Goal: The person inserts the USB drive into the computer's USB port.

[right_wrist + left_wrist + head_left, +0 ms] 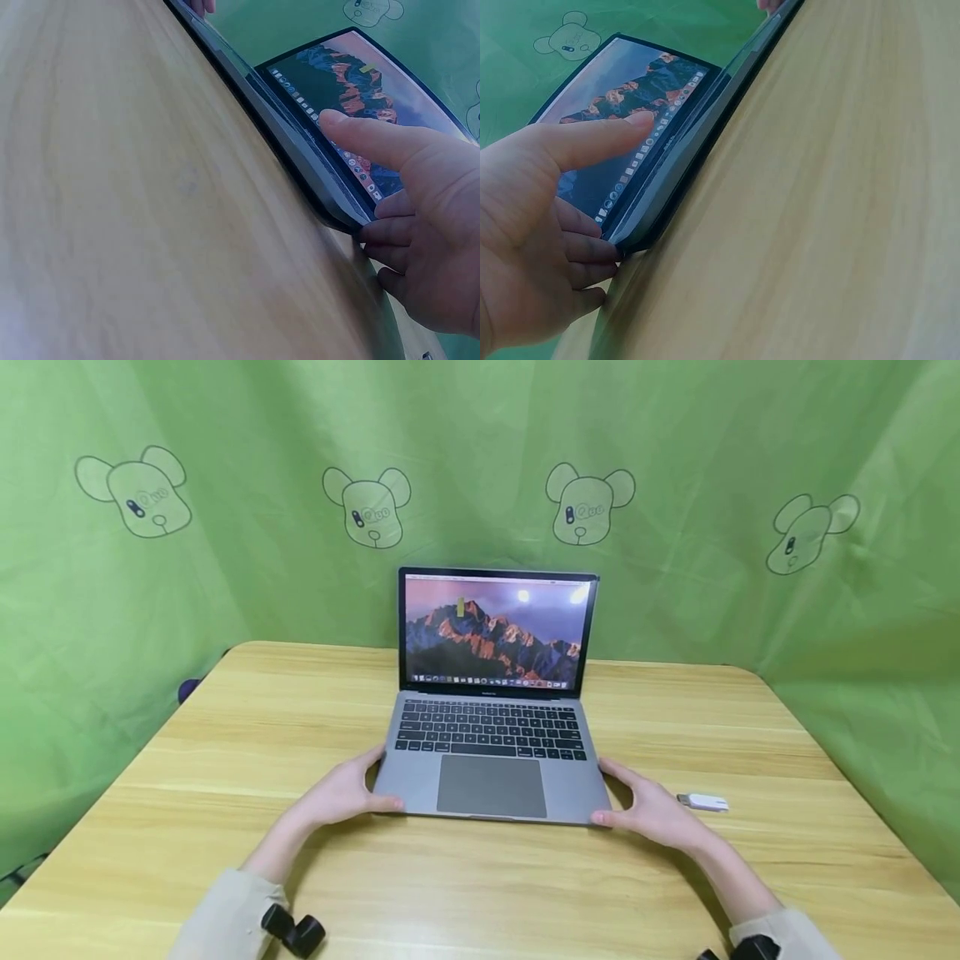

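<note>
Laptop (489, 727) open on the table, lid up, screen (491, 631) lit with a mountain picture, trackpad (491, 787) toward the person. Long side of the base runs left to right; front edge looks very slightly skewed, its right end a little nearer the person. Key relation, as I judge it: the base spans the gap between the two hands, so any shift of it would hang on both sides matching. Neither hand clearly nearer; each is already in contact with its own front corner. Left hand (341, 795): laptop lies to its right; thumb over the front left corner, fingers along the left side, holding that corner. Right hand (651, 810): a mirror of it, laptop to its left, thumb at the front right corner, fingers at the right side, holding there. How far the fingertips reach under the base, cannot tell; likewise how firm the hold. Farther out, right of the right hand and apart from it: a white USB stick (705, 802) flat on the table (480, 885), long axis roughly left to right, plug end facing the laptop; right hand the nearer one. Behind everything, green cloth (480, 427) printed with bear heads.
</note>
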The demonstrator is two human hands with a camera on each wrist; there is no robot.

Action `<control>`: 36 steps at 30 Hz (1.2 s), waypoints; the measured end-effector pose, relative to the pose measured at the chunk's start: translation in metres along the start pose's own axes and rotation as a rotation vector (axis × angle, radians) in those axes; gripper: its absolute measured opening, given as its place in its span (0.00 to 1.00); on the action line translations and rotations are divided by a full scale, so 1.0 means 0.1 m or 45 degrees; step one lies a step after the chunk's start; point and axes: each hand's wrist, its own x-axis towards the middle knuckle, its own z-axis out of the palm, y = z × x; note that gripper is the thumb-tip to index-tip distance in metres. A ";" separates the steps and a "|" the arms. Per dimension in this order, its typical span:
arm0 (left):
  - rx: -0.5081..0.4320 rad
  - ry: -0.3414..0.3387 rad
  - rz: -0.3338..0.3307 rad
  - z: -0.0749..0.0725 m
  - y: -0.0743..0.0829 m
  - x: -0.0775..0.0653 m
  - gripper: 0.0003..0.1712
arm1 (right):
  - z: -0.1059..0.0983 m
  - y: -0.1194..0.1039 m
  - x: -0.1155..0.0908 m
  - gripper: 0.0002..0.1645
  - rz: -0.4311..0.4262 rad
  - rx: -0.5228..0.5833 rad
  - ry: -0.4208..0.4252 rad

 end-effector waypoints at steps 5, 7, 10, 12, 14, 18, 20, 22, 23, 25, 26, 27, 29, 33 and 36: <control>0.000 -0.014 -0.016 -0.02 0.00 0.00 0.60 | 0.01 0.01 0.00 0.56 -0.017 -0.015 -0.008; -0.004 -0.017 -0.024 -0.02 0.00 0.00 0.60 | 0.00 0.00 0.00 0.55 -0.026 -0.031 -0.017; -0.003 -0.024 -0.027 -0.03 0.01 0.01 0.59 | -0.03 -0.01 -0.02 0.54 -0.022 -0.038 -0.039; -0.005 -0.027 -0.026 -0.03 0.01 0.01 0.58 | -0.05 -0.02 -0.01 0.53 -0.017 -0.026 -0.059; 0.001 -0.037 -0.023 -0.05 0.02 0.02 0.58 | -0.07 -0.03 -0.01 0.53 -0.018 -0.009 -0.078; 0.027 -0.054 -0.008 -0.08 0.03 0.02 0.58 | -0.11 -0.03 -0.01 0.51 -0.022 0.019 -0.088; 0.047 -0.055 0.004 -0.09 0.04 0.03 0.57 | -0.12 -0.01 -0.01 0.51 -0.025 0.031 -0.072; 0.076 -0.055 0.019 -0.10 0.04 0.04 0.55 | -0.14 0.02 -0.02 0.50 -0.032 0.030 -0.043; 0.095 -0.055 0.029 -0.10 0.05 0.05 0.54 | -0.16 0.03 -0.03 0.49 -0.036 0.029 -0.028; 0.136 -0.055 0.046 -0.10 0.05 0.06 0.52 | -0.21 0.06 -0.05 0.47 -0.041 0.019 -0.002; 0.162 -0.055 0.052 -0.10 0.04 0.07 0.51 | -0.23 0.08 -0.06 0.46 -0.034 0.013 0.007; 0.189 -0.057 0.060 -0.11 0.04 0.07 0.50 | -0.26 0.09 -0.07 0.45 -0.017 0.005 0.011; 0.241 -0.063 0.071 -0.12 0.04 0.08 0.47 | -0.31 0.11 -0.09 0.44 0.010 -0.007 0.018; 0.336 -0.078 0.081 -0.14 0.04 0.08 0.45 | -0.40 0.18 -0.14 0.43 0.045 -0.015 0.025; 0.422 -0.074 0.113 -0.15 0.05 0.09 0.42 | -0.48 0.22 -0.18 0.43 0.030 -0.013 0.044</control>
